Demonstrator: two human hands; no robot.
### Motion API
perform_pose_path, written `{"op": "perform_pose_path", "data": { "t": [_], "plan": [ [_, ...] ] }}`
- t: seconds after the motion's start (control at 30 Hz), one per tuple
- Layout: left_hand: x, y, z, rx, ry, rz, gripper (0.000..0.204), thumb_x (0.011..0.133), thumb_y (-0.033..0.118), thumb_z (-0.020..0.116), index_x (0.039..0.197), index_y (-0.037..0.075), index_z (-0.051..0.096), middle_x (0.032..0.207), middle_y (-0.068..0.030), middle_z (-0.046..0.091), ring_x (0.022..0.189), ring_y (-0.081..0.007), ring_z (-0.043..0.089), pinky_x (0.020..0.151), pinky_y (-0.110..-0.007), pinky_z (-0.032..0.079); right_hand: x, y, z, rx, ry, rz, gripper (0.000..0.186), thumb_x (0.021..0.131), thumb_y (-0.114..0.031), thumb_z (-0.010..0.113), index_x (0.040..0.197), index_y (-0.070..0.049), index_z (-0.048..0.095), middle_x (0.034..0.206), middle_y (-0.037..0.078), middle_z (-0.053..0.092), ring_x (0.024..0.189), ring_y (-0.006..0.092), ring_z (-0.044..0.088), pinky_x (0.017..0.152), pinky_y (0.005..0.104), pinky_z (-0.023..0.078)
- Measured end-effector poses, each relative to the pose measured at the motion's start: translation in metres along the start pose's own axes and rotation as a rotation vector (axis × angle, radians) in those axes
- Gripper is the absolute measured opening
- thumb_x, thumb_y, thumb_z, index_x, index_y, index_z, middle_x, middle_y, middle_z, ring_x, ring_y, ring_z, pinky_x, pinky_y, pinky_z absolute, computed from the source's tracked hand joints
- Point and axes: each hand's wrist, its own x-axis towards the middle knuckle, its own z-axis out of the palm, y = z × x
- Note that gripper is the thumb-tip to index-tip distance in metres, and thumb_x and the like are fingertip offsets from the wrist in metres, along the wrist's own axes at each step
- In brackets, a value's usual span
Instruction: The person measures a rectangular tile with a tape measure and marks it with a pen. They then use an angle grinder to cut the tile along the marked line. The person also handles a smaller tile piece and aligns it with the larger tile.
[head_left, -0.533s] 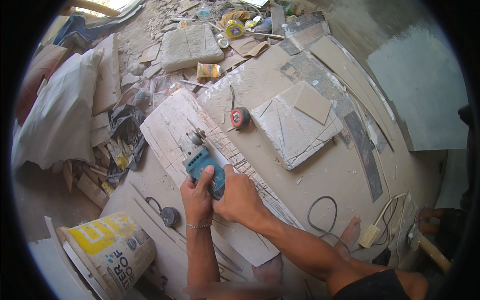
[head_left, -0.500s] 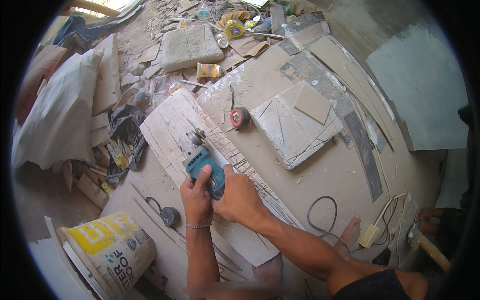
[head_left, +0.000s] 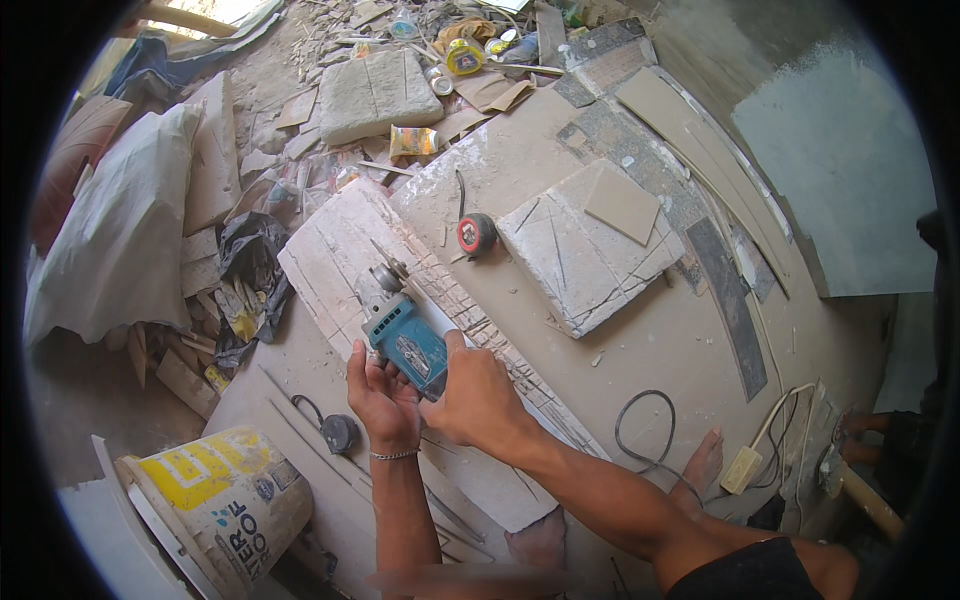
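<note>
My right hand (head_left: 478, 395) is wrapped round the rear of a teal angle grinder (head_left: 412, 345). The grinder's metal head points away from me, over a long pale slab (head_left: 335, 255) with grooved lines and a rough, chipped edge. My left hand (head_left: 388, 408), with a chain bracelet at its wrist, lies palm up beside and partly under the tool. Its thumb stands away from the grinder and its palm shows; the tool partly hides its other fingers. Beyond the slab sits a red and black tape measure (head_left: 477, 234).
A scored square block (head_left: 595, 250) carries a small tile at the right. A paint bucket (head_left: 225, 500) leans at lower left, near a dark round object (head_left: 340, 432) with a cord. Rubble and a block (head_left: 378, 95) lie at the back. A socket strip (head_left: 741, 470) lies beside my foot.
My left thumb has come off the top of the grinder, and that hand has turned palm up with its grip loosened. The right hand keeps its hold.
</note>
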Motion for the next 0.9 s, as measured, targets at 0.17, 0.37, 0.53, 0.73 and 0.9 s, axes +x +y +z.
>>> {"op": "perform_pose_path", "data": {
  "t": [0.17, 0.37, 0.53, 0.73, 0.9],
  "plan": [
    [0.0005, 0.0012, 0.0025, 0.004, -0.007, -0.007, 0.078, 0.108, 0.064, 0.051, 0.14, -0.007, 0.059, 0.13, -0.0204, 0.071, 0.118, -0.0286, 0.069, 0.107, -0.04, 0.055, -0.0021, -0.0014, -0.003, -0.003, 0.004, -0.004, 0.066, 0.077, -0.016, 0.087, 0.125, 0.016, 0.055, 0.101, 0.038, 0.074, 0.101, 0.0542, 0.076, 0.092, 0.0544, 0.063],
    [-0.001, 0.0023, 0.0053, -0.019, -0.007, -0.016, 0.081, 0.108, 0.066, 0.05, 0.141, -0.008, 0.058, 0.13, -0.0212, 0.071, 0.118, -0.0294, 0.07, 0.107, -0.041, 0.055, -0.0056, -0.002, -0.0053, 0.003, -0.013, 0.013, 0.059, 0.079, -0.01, 0.085, 0.123, 0.013, 0.053, 0.105, 0.039, 0.073, 0.104, 0.0557, 0.074, 0.094, 0.0552, 0.062],
    [-0.0001, 0.003, 0.0055, -0.004, -0.016, -0.004, 0.083, 0.108, 0.065, 0.05, 0.14, -0.01, 0.058, 0.129, -0.022, 0.071, 0.117, -0.0299, 0.07, 0.108, -0.041, 0.055, -0.0042, 0.0015, -0.0027, 0.012, -0.003, 0.005, 0.073, 0.075, -0.018, 0.089, 0.13, 0.016, 0.054, 0.1, 0.038, 0.074, 0.102, 0.0538, 0.076, 0.096, 0.0531, 0.061],
    [0.0021, 0.0022, 0.0039, -0.003, -0.019, 0.01, 0.083, 0.109, 0.065, 0.05, 0.14, -0.011, 0.059, 0.129, -0.0231, 0.072, 0.117, -0.0297, 0.071, 0.108, -0.041, 0.055, -0.0065, 0.0027, -0.0038, 0.024, -0.005, 0.005, 0.072, 0.076, -0.017, 0.088, 0.129, 0.017, 0.054, 0.099, 0.037, 0.074, 0.101, 0.0539, 0.075, 0.096, 0.0541, 0.061],
    [0.0034, 0.0017, 0.0028, -0.001, -0.031, 0.006, 0.083, 0.109, 0.065, 0.05, 0.14, -0.011, 0.059, 0.129, -0.0229, 0.072, 0.117, -0.03, 0.071, 0.109, -0.041, 0.054, -0.009, 0.0027, -0.0054, 0.012, -0.026, 0.016, 0.061, 0.08, -0.014, 0.086, 0.124, 0.013, 0.053, 0.106, 0.039, 0.073, 0.104, 0.0559, 0.074, 0.094, 0.0558, 0.062]
  ]
}}
